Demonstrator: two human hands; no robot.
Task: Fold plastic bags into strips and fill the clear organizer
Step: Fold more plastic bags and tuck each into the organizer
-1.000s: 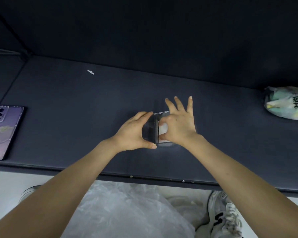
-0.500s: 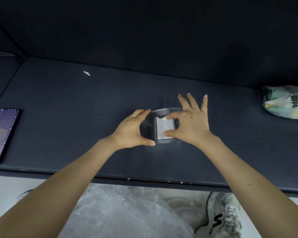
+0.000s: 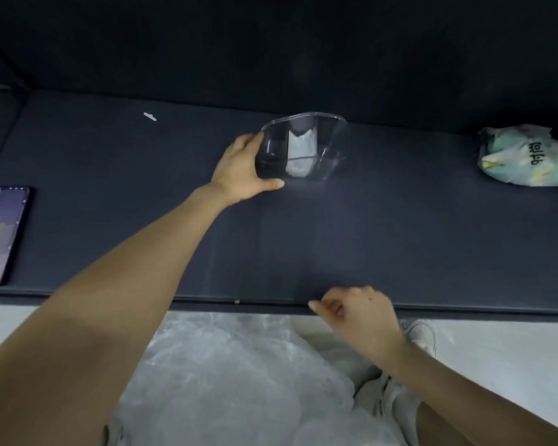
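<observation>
The clear organizer [image 3: 332,146] stands far out on the dark table, close to the back wall. A folded white plastic bag strip [image 3: 299,152] stands upright inside it. My left hand [image 3: 242,172] grips the organizer's left side, thumb along its front lower edge. My right hand [image 3: 355,313] hovers at the table's front edge with loosely curled fingers and holds nothing. A heap of translucent plastic bags [image 3: 232,375] lies below the table edge, on my lap.
A pale green printed bag [image 3: 525,159] sits bunched at the table's right. A purple phone [image 3: 0,233] lies at the left edge. A small white scrap [image 3: 150,116] lies near the back. A grey shoe [image 3: 422,336] shows on the floor.
My left hand has pushed the organizer away toward the back of the table. My right hand left the organizer and drew back to the table's front edge.
</observation>
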